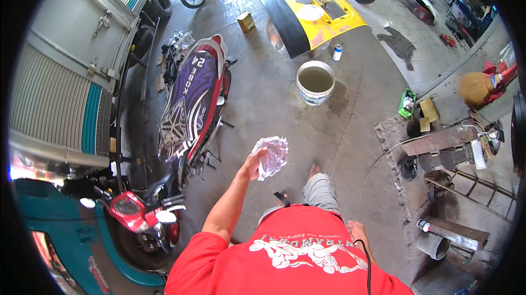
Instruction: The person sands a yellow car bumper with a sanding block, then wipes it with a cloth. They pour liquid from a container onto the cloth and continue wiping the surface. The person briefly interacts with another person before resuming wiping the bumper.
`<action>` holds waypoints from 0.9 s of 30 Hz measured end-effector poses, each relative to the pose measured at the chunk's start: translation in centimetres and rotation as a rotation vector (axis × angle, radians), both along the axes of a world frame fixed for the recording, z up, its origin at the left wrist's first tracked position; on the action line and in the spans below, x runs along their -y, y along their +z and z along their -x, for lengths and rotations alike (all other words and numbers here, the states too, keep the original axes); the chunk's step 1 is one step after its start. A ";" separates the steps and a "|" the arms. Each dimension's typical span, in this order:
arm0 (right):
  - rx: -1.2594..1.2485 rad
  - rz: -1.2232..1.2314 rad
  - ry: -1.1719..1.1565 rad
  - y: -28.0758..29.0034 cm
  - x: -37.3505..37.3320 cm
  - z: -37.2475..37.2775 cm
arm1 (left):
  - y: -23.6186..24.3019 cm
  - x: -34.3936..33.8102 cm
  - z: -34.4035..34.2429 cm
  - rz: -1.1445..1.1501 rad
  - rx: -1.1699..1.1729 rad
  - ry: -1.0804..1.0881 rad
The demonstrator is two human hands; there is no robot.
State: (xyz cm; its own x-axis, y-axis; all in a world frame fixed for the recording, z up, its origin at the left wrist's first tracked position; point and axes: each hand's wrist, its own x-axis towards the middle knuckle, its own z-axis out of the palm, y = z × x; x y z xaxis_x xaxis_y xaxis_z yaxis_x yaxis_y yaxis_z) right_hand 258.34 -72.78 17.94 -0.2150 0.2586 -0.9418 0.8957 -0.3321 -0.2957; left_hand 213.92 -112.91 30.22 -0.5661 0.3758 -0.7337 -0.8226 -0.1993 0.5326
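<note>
My left hand (253, 165) is closed around a crumpled white-and-pinkish cloth (271, 158), held out in front of me above the concrete floor. My right hand (357, 231) hangs low beside my right hip; the red shirt partly covers it and its fingers do not show clearly. Ahead and a little right of the cloth stands a white bucket (314, 98) with murky water in it. A small blue-and-white can (337, 52) stands just beyond the bucket. Further ahead is a yellow vehicle body panel (329, 31) with a black section and pale patches, a whitish piece lying on it.
On the left, a red motorcycle (222, 78) with a purple patterned seat stands alongside a truck (60, 103). A yellow tin (246, 21) sits beyond it. Along the right lie a dark rag (398, 46), a broom (475, 89), a metal ladder (476, 188) and a grey pail (434, 245).
</note>
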 end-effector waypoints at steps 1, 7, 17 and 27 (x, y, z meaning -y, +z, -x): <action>0.004 0.022 0.032 -1.0 -0.2 2.9 | -1.3 -1.5 3.6 0.015 -0.002 -0.009; 0.110 0.025 0.029 -6.5 -8.2 21.2 | -8.3 -9.4 18.0 0.269 -0.044 0.029; -0.280 -0.260 -0.044 0.9 -26.2 57.8 | -14.1 -19.4 57.8 0.823 -1.427 -0.464; -0.275 -0.524 0.321 -0.1 -21.7 84.9 | -26.1 -36.0 76.5 1.042 -1.554 -0.739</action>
